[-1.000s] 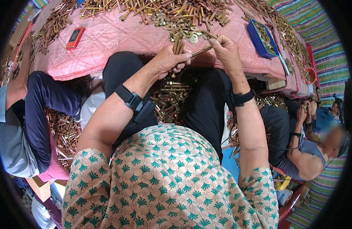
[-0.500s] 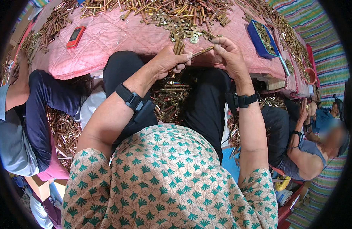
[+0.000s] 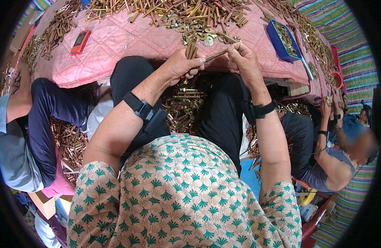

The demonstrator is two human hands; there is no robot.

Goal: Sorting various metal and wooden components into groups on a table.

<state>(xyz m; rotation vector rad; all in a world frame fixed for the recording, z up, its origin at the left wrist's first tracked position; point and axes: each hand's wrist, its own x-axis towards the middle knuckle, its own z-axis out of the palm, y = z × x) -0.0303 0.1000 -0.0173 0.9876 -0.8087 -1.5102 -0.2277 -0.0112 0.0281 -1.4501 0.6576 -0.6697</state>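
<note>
My left hand (image 3: 180,67) is closed around a bunch of brass-coloured bolts (image 3: 191,50), which stick up above its fingers. One more bolt (image 3: 216,55) points rightward from its thumb. At that bolt's far end, my right hand (image 3: 244,60) is closed in a pinch; the fingers cover the tip, so any small part there is hidden. Just beyond both hands, flat washers (image 3: 208,40) lie loose on a pink quilted cover (image 3: 128,51). Below, between my knees, is a heap of similar metal pieces (image 3: 184,105).
A big pile of bolts (image 3: 190,10) spreads along the far side. A red handheld device (image 3: 80,42) lies at left, and a blue tray (image 3: 277,43) of washers at right. Co-workers sit on both sides, one at the left (image 3: 16,136) and one at the right (image 3: 333,167).
My right hand has shifted slightly left, and its fingers have curled in tighter around the bolt's end. My left hand has barely moved. At right, the co-worker's hands have moved.
</note>
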